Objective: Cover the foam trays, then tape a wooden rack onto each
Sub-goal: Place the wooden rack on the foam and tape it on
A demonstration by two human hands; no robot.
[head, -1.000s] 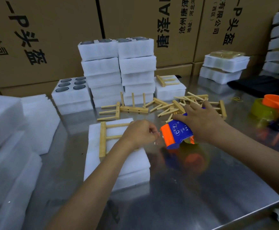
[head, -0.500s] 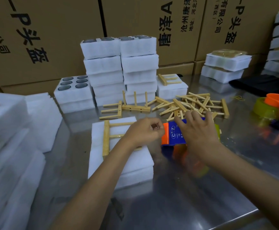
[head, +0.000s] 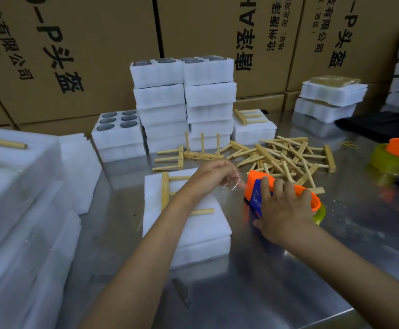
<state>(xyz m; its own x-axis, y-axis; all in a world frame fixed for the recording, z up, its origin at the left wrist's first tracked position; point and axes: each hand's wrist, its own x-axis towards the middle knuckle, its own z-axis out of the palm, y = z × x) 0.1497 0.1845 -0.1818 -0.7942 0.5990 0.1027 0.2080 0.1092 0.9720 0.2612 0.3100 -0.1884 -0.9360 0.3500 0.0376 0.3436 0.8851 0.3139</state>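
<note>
The covered foam tray (head: 193, 224) with its wooden rack (head: 167, 193) lies mid-table; bare steel table (head: 253, 293) is in front, up to the near edge. The left hand (head: 211, 175) pinches the tape end (head: 235, 185), now pulled apart from the tape dispenser (head: 254, 193), which the right hand (head: 280, 210) grips. Loose racks (head: 286, 155) crowd just behind.

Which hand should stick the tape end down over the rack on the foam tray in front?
Probably the left hand: it pinches the clear tape end just above the rack on the foam tray. The right hand grips the tape dispenser.
</note>
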